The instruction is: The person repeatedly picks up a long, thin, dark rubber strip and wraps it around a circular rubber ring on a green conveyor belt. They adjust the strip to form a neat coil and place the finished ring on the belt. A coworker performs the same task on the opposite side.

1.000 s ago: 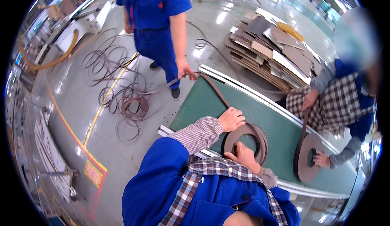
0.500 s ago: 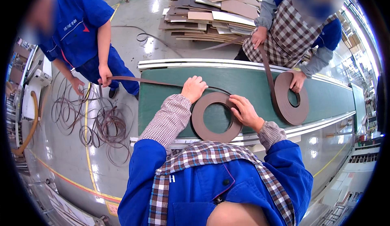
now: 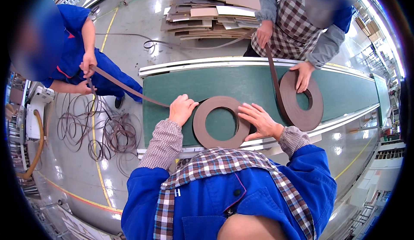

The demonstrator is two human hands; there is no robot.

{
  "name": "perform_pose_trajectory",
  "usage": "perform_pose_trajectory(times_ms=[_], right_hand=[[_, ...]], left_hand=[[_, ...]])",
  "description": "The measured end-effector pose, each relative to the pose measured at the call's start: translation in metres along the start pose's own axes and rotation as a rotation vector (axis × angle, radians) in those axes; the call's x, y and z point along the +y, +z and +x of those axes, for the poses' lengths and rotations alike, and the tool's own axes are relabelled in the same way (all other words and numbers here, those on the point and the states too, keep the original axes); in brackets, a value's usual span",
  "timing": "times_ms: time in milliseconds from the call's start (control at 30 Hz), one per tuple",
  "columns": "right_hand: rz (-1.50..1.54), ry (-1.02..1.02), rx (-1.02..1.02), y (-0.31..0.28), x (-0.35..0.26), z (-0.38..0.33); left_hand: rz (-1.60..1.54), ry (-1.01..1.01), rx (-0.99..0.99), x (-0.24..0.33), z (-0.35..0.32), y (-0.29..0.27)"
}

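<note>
A coiled roll of brown edge-banding strip (image 3: 200,125) lies flat on the green belt table (image 3: 172,78) in front of me. At its left, my left hand (image 3: 183,109) pinches the strip close to the roll's rim. From there the loose brown strip (image 3: 133,90) stretches up and left to a co-worker's hands (image 3: 88,63). My right hand (image 3: 261,121) rests at the roll's right edge, its fingers spread and the thumb apart.
Across the table, another co-worker's hand (image 3: 304,74) touches a second brown roll (image 3: 317,104). Loops of tangled strip (image 3: 118,132) lie on the floor at left. A stack of boards (image 3: 215,13) stands beyond the table, with a yellow floor line (image 3: 100,179) at left.
My left hand has moved left and nearer along the strip. My right fingers have spread at the roll's edge. The co-worker at left has raised the hand with the strip.
</note>
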State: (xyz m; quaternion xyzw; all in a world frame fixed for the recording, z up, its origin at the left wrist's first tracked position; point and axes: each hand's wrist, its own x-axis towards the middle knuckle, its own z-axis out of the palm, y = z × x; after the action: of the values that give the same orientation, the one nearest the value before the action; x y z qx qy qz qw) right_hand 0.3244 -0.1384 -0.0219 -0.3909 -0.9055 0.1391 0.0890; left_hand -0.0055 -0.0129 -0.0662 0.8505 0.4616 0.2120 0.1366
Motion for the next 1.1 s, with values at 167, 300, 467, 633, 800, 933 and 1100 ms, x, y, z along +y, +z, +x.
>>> perform_pose_trajectory(times_ms=[167, 300, 467, 633, 800, 933, 1100], right_hand=[[0.027, -0.328, -0.093, 0.021, 0.009, 0.037], [-0.027, -0.378, 0.006, 0.025, -0.007, 0.069], [-0.082, -0.216, 0.09, 0.072, -0.073, 0.113], [0.241, -0.253, 0.149, 0.039, -0.07, 0.123], [0.171, -0.305, 0.124, -0.012, -0.033, 0.116], [0.111, -0.364, -0.138, -0.043, -0.009, 0.084], [-0.18, -0.48, -0.218, -0.028, 0.003, 0.055]], left_hand=[[0.096, 0.107, 0.11, -0.03, -0.011, -0.012], [-0.002, 0.022, 0.123, -0.033, -0.021, -0.027], [0.085, 0.002, -0.039, -0.007, -0.003, -0.026], [0.021, 0.074, -0.14, -0.02, 0.01, -0.016], [-0.195, 0.527, -0.164, 0.015, 0.053, 0.057], [-0.307, 0.717, -0.319, 0.052, 0.08, 0.079], [-0.215, 0.77, -0.402, 0.072, 0.084, 0.082]])
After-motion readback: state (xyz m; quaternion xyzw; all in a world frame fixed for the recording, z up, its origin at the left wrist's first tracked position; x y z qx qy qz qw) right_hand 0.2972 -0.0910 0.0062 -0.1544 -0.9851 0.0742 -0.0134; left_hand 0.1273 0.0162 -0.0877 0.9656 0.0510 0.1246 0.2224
